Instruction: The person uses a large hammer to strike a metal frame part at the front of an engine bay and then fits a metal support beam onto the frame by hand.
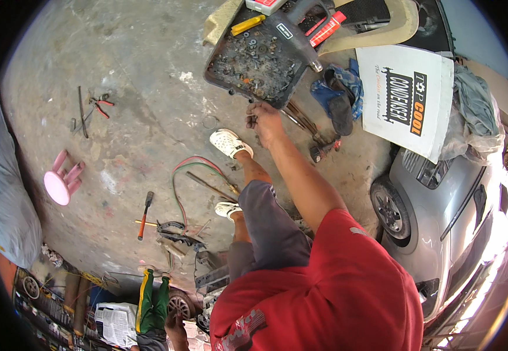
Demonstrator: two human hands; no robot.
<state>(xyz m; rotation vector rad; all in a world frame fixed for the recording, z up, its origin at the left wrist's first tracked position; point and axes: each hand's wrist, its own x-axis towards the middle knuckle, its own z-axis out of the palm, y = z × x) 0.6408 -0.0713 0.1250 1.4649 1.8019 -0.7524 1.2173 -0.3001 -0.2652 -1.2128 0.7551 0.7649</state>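
Note:
My right hand reaches forward, its fingers curled together just off the near edge of a black tray. What those fingers hold, if anything, is too small to make out. Loose screws, nuts and washers are scattered in the tray. A yellow-handled tool and a dark heat gun lie across its far part. Low in the picture, my left hand hangs beside my red shirt with its fingers bent inward. Shadow hides whatever may be in it.
Right of the tray lie long metal rods, a power tool, a blue cloth and a white printed board. A silver car stands at right. Leftward are pliers, a pink stool, a hammer and hoses.

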